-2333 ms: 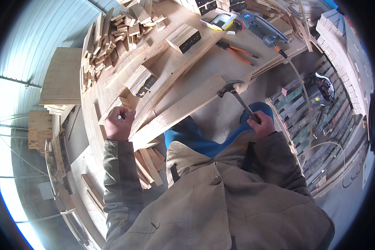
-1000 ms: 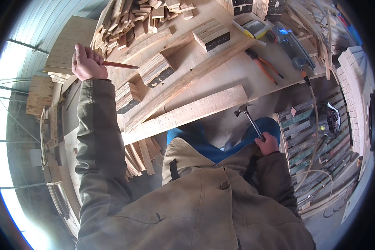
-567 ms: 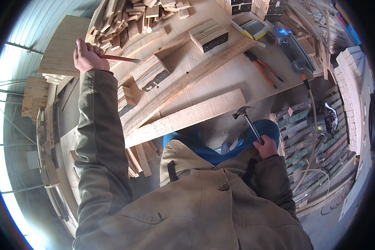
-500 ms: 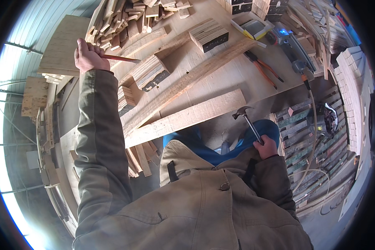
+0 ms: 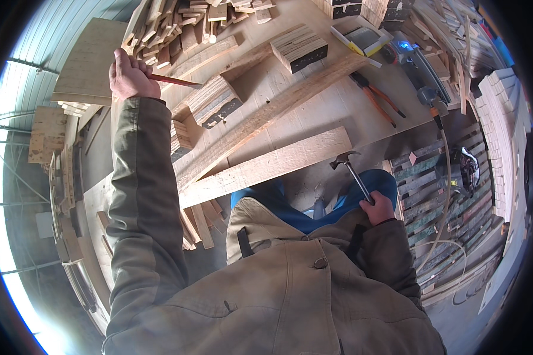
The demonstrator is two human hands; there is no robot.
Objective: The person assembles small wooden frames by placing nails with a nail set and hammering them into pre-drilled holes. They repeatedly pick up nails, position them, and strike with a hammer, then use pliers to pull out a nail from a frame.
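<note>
Above the bench, left hand grips a reddish, seemingly slim pencil.

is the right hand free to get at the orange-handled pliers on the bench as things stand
Probably not yet: the right hand is shut on the hammer, held low at the bench edge. The pliers lie uncovered on the bench beyond, so the path looks open once the hammer is put down.

Counted: 1 hammer, 1 red pencil, 1 pair of pliers, 2 long planks, 3 dark-ended wood blocks, 1 heap of offcuts, too many to count.
</note>
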